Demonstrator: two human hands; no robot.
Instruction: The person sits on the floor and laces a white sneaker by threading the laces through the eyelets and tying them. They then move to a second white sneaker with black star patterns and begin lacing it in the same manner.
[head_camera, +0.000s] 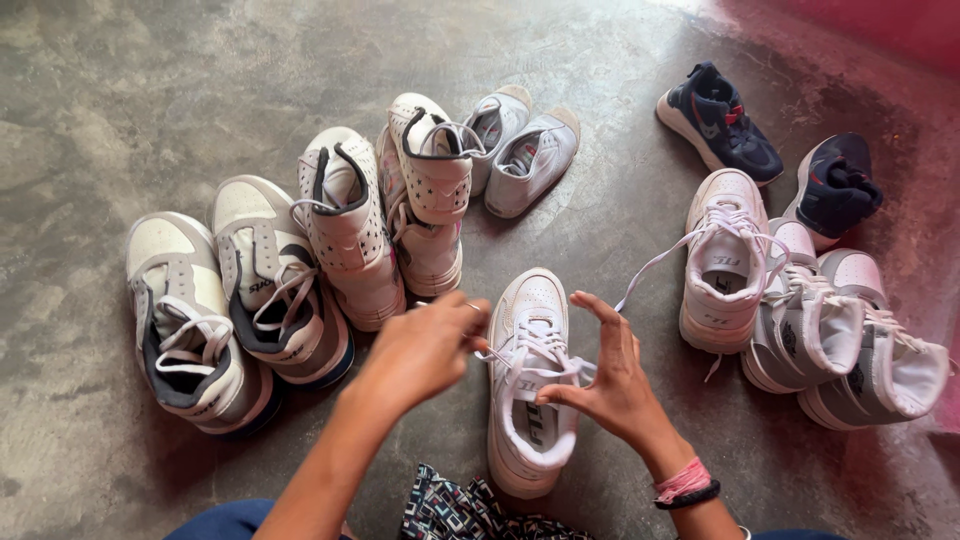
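Observation:
A white sneaker (530, 400) stands on the grey concrete floor right in front of me, toe pointing away. My left hand (425, 348) pinches a white lace end at the shoe's left side. My right hand (612, 375) grips the laces and tongue edge on the right side, thumb and fingers curled. A pink band and a dark band circle my right wrist (686, 486).
Two grey-and-white sneakers (235, 300) and several white high-tops (390, 215) lie to the left. More white shoes (790, 300) cluster at the right, with two navy sneakers (770, 150) beyond them. A patterned cloth (470, 512) lies at the bottom edge.

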